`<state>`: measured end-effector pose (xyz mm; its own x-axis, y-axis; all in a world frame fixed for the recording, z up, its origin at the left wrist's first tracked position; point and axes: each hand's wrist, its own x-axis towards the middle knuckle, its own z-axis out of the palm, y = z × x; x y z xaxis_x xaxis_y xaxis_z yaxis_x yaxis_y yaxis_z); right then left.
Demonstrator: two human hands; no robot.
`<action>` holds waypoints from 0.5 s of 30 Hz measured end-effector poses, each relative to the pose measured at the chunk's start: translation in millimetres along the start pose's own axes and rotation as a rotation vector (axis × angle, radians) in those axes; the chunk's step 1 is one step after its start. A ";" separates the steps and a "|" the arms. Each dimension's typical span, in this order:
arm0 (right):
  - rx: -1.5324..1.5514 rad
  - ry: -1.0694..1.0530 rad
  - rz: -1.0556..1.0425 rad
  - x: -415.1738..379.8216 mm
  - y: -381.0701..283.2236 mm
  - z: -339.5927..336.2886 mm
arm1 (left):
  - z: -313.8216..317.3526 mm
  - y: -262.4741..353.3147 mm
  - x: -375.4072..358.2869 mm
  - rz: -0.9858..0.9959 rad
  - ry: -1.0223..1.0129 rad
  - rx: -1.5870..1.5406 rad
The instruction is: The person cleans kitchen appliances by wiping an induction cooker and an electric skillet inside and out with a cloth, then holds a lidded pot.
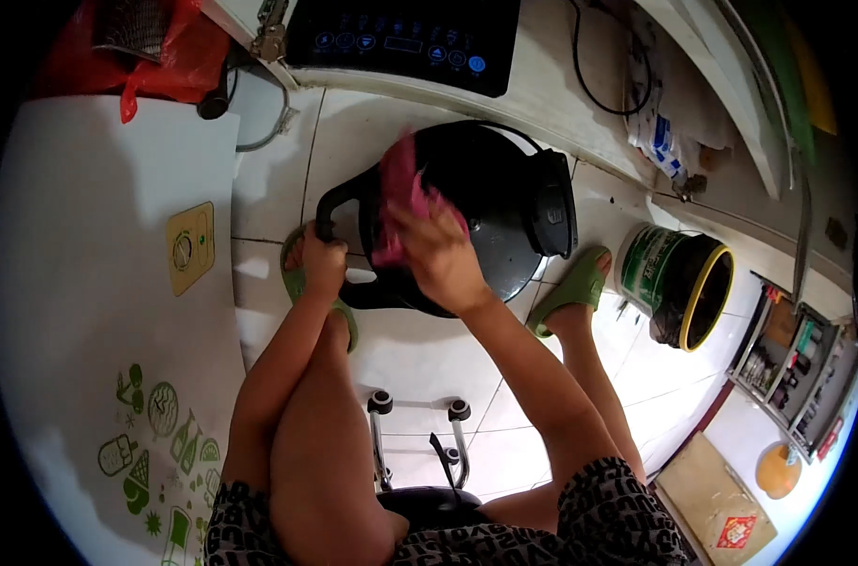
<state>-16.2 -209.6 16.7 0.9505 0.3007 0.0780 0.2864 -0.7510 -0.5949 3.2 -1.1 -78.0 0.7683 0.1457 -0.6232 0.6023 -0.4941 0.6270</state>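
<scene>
**Cloth on the cooker, handle gripped at the left**

The black cooker (490, 222) sat on the tiled floor (429, 358) between the person's feet, far from the seat. The left hand (323, 264) was closed around its curved handle (339, 198), which stuck out to the left. The right hand (440, 250) pressed a pink cloth (400, 193) against the cooker's top, fingers bunched over the fabric; how tightly they pinched it was hard to tell. The cooker's long axis ran left to right, handle to hinge, with its bare surface lying just right of the cloth. A green bucket (674, 283) stood at the right.
</scene>
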 end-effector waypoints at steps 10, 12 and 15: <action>-0.309 0.435 0.275 -16.9 84.9 -14.2 | 6.7 -7.3 -5.8 0.088 0.092 -0.192; -0.193 0.297 0.356 -47.0 44.0 0.6 | 7.4 -20.7 5.7 0.040 0.026 -0.165; 0.036 0.136 0.227 -94.0 -22.7 -9.5 | 1.7 -8.5 2.1 -0.087 -0.056 -0.245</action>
<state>-110.8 -226.5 30.5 0.9981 0.0430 0.0444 0.0614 -0.7681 -0.6374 -0.7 1.9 -85.4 0.7023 0.1278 -0.7003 0.7053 -0.2582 0.6602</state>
